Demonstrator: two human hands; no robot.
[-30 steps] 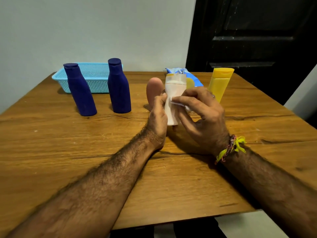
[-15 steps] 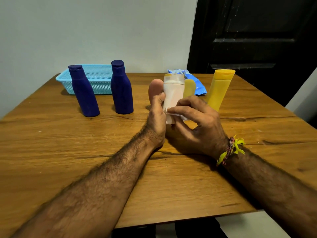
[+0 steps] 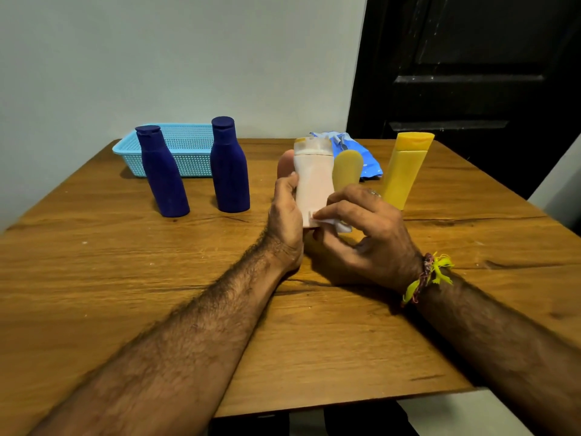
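Observation:
A pale pink-white bottle (image 3: 314,180) stands upright in the middle of the wooden table (image 3: 125,278). My left hand (image 3: 284,221) grips its left side. My right hand (image 3: 364,234) pinches a small white wipe (image 3: 330,222) and presses it against the lower front of the bottle. The bottle's base is hidden behind my fingers.
Two dark blue bottles (image 3: 163,174) (image 3: 229,168) stand to the left, in front of a light blue mesh basket (image 3: 188,143). A pink object (image 3: 284,165) and a small yellow bottle (image 3: 347,168) sit behind the held bottle. A tall yellow bottle (image 3: 405,171) and blue packet (image 3: 361,152) are at right.
My right hand has slid the white wipe down the bottle's front, from its middle to near its base. My left hand keeps its grip on the bottle.

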